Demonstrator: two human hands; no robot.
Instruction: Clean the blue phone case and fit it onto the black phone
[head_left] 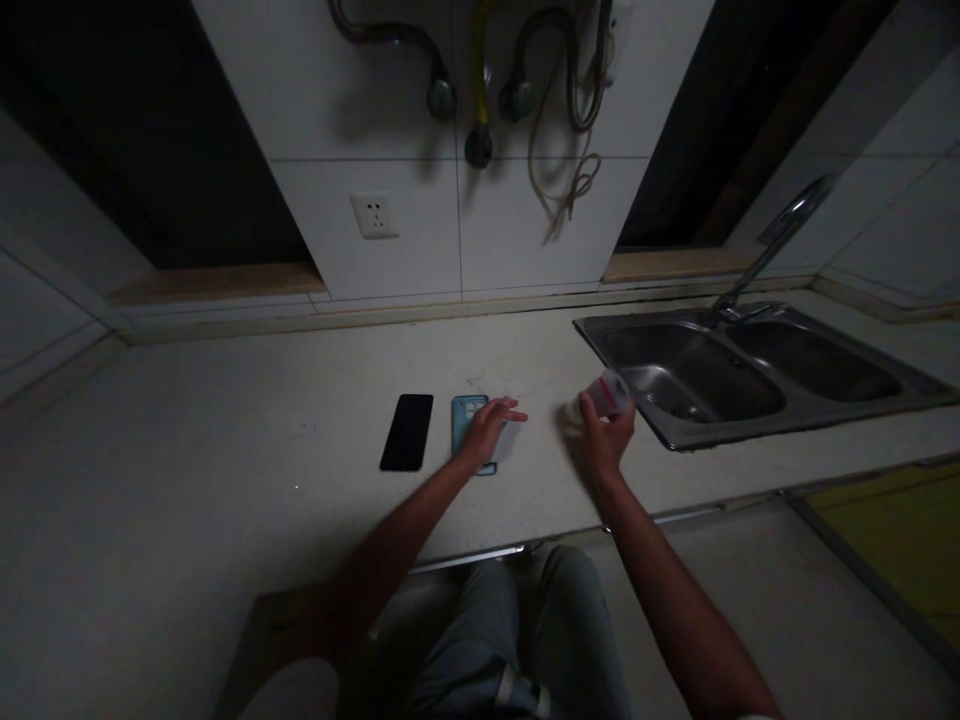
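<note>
No brand or writing can be read here. On the white counter (225, 420), a black phone (406, 432) lies flat. The left hand (484, 432) rests on a blue phone case (466, 420), covering part of it, its fingers (511, 409) open and spread. The right hand (604, 442) has its fingers closed around a clear plastic cup (611, 393) with blurred red markings. A pale patch at the cup's left end is hard to make out. The cup is just beside a steel sink (780, 425).

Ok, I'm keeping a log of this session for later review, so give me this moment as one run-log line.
left hand: on blue-cased phone | right hand: holds clear plastic item | nearby: black phone, steel sink
</note>
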